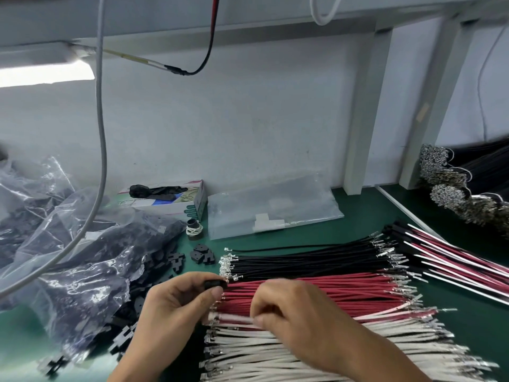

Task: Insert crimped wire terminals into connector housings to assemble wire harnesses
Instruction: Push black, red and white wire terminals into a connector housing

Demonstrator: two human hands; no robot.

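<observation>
Currently left hand (176, 301) pinches black connector housing (214, 283) ready at 12; right hand (286, 312) pinches white wire (237, 319) for insertion.

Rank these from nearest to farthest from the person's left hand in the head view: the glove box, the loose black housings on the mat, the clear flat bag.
From the left hand:
1. Loose black housings, just beyond the hand.
2. Glove box, farther back by the wall.
3. Clear flat bag, back and to the right.
</observation>
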